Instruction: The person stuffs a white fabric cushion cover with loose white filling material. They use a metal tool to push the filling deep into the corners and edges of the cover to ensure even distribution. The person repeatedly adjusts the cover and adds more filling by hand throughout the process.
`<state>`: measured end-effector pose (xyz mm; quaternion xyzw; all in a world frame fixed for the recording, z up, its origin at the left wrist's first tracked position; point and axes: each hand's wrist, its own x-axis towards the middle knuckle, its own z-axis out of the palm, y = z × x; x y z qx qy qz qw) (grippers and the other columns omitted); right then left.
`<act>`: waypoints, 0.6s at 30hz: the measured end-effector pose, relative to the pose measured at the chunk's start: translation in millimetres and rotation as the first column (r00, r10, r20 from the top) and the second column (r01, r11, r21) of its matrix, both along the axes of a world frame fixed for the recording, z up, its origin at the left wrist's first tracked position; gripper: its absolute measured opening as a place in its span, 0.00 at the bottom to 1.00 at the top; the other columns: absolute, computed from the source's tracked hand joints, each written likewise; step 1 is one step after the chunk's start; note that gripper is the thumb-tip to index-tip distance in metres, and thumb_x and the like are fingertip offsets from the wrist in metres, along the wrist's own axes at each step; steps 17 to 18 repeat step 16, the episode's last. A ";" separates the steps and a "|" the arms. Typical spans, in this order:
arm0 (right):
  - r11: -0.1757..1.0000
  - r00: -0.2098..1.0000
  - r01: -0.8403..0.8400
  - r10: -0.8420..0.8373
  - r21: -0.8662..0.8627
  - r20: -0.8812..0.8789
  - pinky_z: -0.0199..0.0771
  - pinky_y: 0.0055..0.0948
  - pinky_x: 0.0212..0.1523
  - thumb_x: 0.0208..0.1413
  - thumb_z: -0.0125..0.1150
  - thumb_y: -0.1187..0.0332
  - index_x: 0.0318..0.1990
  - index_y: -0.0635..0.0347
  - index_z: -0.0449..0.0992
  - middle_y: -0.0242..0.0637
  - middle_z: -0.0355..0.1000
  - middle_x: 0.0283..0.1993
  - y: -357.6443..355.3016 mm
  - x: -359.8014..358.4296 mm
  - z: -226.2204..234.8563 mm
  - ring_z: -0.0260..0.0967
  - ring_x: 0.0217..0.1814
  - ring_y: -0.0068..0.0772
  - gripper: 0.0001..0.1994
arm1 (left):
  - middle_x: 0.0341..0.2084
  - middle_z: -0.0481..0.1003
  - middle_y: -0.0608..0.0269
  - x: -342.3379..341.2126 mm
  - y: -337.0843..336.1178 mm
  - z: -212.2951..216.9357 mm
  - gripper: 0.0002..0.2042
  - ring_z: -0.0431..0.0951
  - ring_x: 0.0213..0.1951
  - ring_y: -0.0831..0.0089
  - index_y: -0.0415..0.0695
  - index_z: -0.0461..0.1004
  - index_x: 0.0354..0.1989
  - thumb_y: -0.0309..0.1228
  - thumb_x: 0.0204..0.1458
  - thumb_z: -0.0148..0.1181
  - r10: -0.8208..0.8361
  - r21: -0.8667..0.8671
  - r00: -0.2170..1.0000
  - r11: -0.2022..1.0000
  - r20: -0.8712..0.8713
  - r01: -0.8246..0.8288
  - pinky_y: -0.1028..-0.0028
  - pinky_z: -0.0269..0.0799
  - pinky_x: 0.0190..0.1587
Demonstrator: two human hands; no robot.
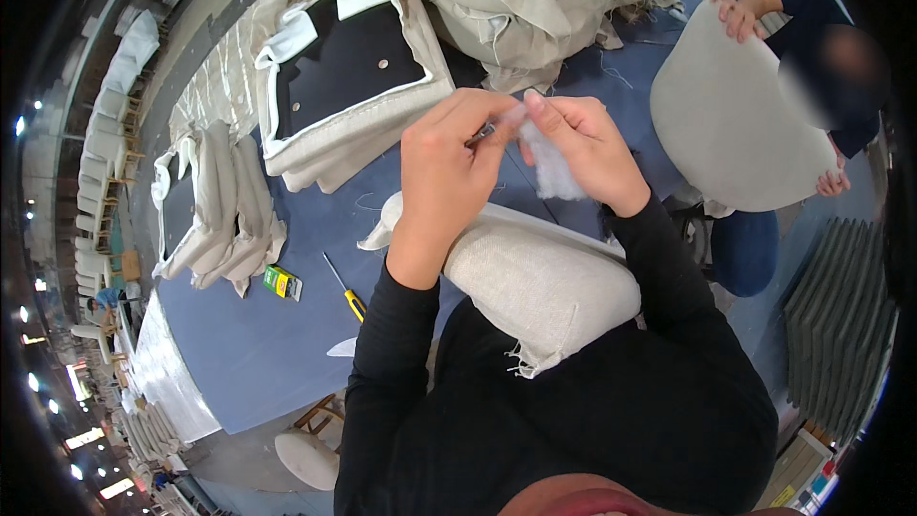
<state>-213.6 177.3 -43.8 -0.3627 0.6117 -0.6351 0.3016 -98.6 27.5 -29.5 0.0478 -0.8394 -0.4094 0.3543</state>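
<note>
Both of my hands are raised close together over a beige fabric-covered cushion (540, 291) that leans between my lap and the table edge, with frayed threads at its lower corner. My right hand (594, 148) pinches a tuft of white fluffy stuffing (557, 172), which hangs down below the thumb. My left hand (447, 158) has its fingers closed around a small metal tool (480, 135); most of that tool is hidden in the fingers, so its kind cannot be told. The left fingertips are at the upper end of the stuffing.
The blue table (258, 354) bears a yellow-handled screwdriver (354, 304), a small green-and-yellow box (283, 283), stacked upholstered pads (358, 124), more covers (205, 201) and a fabric heap (516, 10). At right, a co-worker holds a large rounded panel (731, 115) beside stacked grey panels (841, 325).
</note>
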 end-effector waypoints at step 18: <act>0.990 0.507 -0.108 0.137 0.095 -0.851 0.70 0.43 0.63 0.55 0.76 0.44 0.63 0.48 0.82 0.43 0.77 0.66 61.7 35.9 58.3 0.70 0.67 0.54 0.31 | 0.36 0.85 0.55 -60.6 -43.1 -11.3 0.21 0.85 0.35 0.55 0.51 0.78 0.58 0.25 0.56 0.68 0.303 -0.352 0.952 0.888 -0.033 -0.295 0.60 0.78 0.39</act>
